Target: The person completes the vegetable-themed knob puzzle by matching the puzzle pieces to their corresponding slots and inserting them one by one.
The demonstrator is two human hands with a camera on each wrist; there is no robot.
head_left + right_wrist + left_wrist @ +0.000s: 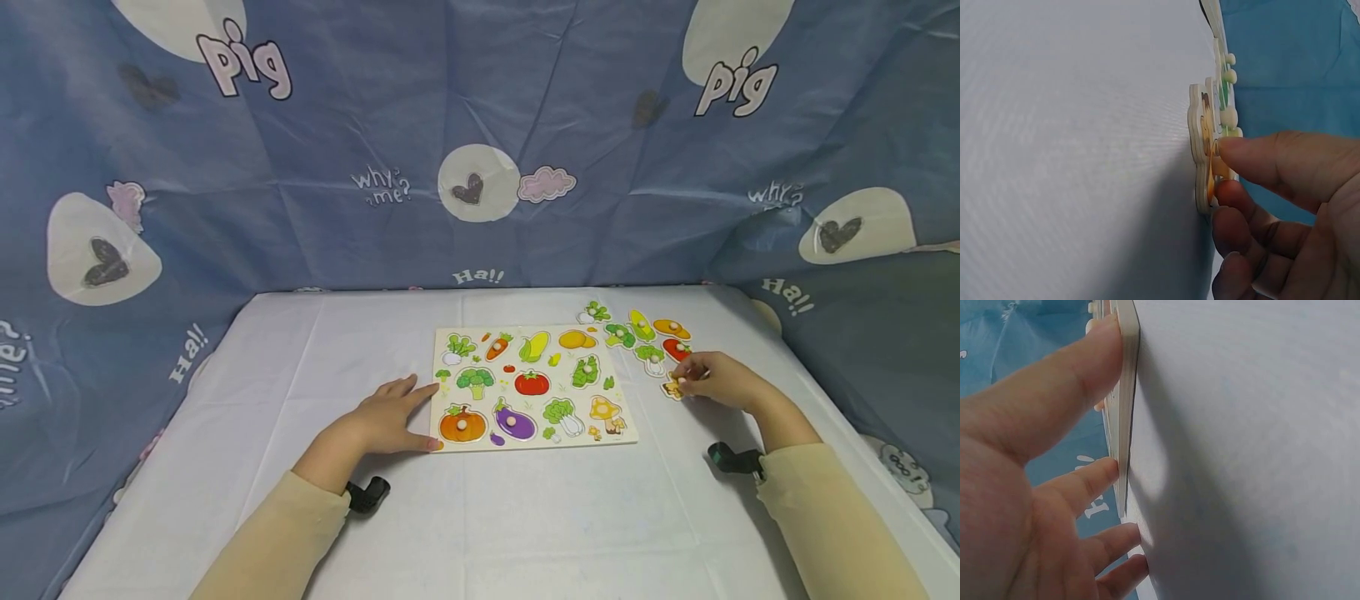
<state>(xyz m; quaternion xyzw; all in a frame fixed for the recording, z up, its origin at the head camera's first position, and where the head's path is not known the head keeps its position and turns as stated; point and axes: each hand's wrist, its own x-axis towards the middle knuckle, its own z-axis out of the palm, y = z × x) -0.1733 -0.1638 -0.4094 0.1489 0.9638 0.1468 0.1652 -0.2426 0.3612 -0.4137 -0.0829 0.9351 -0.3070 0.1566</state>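
A wooden vegetable puzzle board (491,400) lies flat on the white table. My left hand (381,418) rests at its left side, thumb and index finger touching the board's edge, fingers fairly straight in the left wrist view. Out to the right of the board, my right hand (718,382) pinches the knob of a mushroom puzzle piece (1202,150) with thumb and index finger. Knobs show on the pumpkin piece (461,425), the eggplant piece (513,423) and a green vegetable piece (586,372) in the board. The fingers partly cover the mushroom piece.
Beyond the right hand lie several loose pieces: a red one (675,350), a bok choy (652,360), a corn (642,326), a potato (671,329), a broccoli (619,336) and a radish (596,312). A blue patterned cloth (480,100) hangs behind the table.
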